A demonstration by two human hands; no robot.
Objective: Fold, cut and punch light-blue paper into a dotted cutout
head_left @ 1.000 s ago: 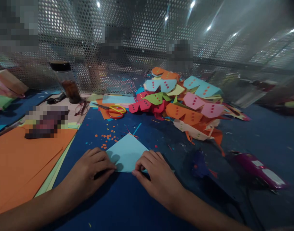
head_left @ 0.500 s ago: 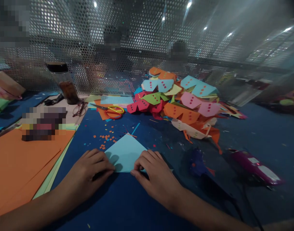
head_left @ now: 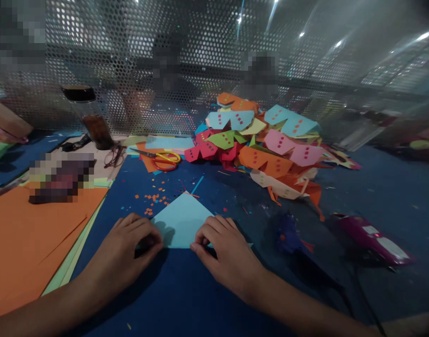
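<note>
A light blue folded paper (head_left: 182, 220) lies on the dark blue table top (head_left: 186, 290), its point facing away from me. My left hand (head_left: 125, 255) presses on its lower left corner with curled fingers. On the lower right corner my right hand (head_left: 228, 255) presses down, fingers bent and close together. Both hands rest on the paper's near edge.
A heap of folded coloured paper shapes (head_left: 263, 145) lies behind. Yellow-handled scissors (head_left: 163, 158), a dark-lidded jar (head_left: 90, 117) and glasses (head_left: 112, 157) are at the back left. Orange sheets (head_left: 28, 238) cover the left. A purple tool (head_left: 372, 236) lies right. Perforated metal screen (head_left: 130, 70) behind.
My left fingers have pulled back leftward along the paper's near edge, off its middle. The right hand and the paper stay where they were; the view has shifted slightly.
</note>
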